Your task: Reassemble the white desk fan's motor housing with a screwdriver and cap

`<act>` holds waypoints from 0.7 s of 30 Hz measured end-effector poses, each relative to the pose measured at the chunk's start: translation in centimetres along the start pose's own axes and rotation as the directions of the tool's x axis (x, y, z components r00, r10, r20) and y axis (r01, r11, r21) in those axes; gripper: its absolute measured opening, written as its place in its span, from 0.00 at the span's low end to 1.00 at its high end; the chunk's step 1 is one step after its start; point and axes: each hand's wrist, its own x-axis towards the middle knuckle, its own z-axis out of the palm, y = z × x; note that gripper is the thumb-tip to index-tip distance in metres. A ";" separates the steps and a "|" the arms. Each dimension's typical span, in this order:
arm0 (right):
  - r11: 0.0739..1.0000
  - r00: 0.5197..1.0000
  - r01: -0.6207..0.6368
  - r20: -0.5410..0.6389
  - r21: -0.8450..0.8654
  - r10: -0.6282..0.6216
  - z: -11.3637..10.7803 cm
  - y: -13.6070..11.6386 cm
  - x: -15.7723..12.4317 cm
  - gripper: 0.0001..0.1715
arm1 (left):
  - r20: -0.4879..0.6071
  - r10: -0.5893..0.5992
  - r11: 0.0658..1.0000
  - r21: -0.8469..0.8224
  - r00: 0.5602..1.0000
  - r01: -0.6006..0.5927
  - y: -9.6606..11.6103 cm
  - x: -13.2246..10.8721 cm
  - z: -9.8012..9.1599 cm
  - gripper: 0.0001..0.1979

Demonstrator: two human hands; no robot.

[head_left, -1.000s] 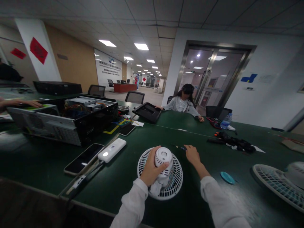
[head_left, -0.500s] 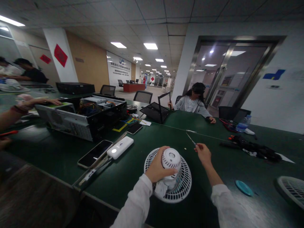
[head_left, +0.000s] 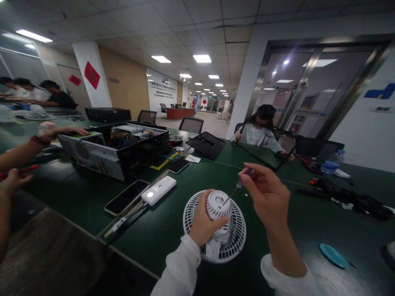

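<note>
The left hand (head_left: 205, 226) grips an upright white fan motor housing (head_left: 219, 205), its fingers (head_left: 217, 222) closed around the side, over a round white fan grille (head_left: 193, 213) on the green bench (head_left: 305, 234). The right hand (head_left: 267, 195) pinches a small purple-handled screwdriver (head_left: 241, 183), whose tip now reaches the housing's top. Half a second earlier, that hand sat lower and the tool stood well apart.

White fan motor (head_left: 218, 207) — upright, screwdriver tip (head_left: 224, 202) touching.
</note>
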 end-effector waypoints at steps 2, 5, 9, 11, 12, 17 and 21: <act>0.986 0.990 0.110 0.100 -0.127 -0.097 0.5 -0.3 -0.5 0.13 | -0.006 0.006 1.000 -0.007 1.000 -0.006 -0.2 0.1 0.0 0.33; 0.952 0.971 0.201 0.175 -0.229 -0.162 0.9 0.1 -0.7 0.12 | 0.011 0.004 0.999 -0.044 1.000 -0.003 -0.4 0.3 -0.2 0.33; 0.948 0.972 0.204 0.169 -0.246 -0.165 1.0 0.4 -0.4 0.12 | 0.043 -0.016 0.998 -0.060 0.999 0.018 -0.4 0.3 -0.4 0.33; 0.948 0.973 0.201 0.165 -0.248 -0.164 0.9 0.3 -0.4 0.12 | 0.047 -0.022 0.998 -0.058 0.999 0.025 -0.4 0.3 -0.5 0.33; 0.947 0.973 0.201 0.163 -0.249 -0.164 0.8 0.3 -0.4 0.12 | 0.045 -0.025 0.998 -0.061 0.999 0.028 -0.4 0.3 -0.4 0.33; 0.955 0.978 0.183 0.146 -0.233 -0.152 0.4 0.5 -0.5 0.13 | 0.042 -0.037 0.995 -0.091 0.998 0.041 -0.3 0.3 -0.3 0.34; 0.948 0.972 0.221 0.130 -0.228 -0.195 -0.1 -1.0 -0.3 0.16 | 0.042 -0.040 0.995 -0.093 0.998 0.044 -0.3 0.2 -0.3 0.33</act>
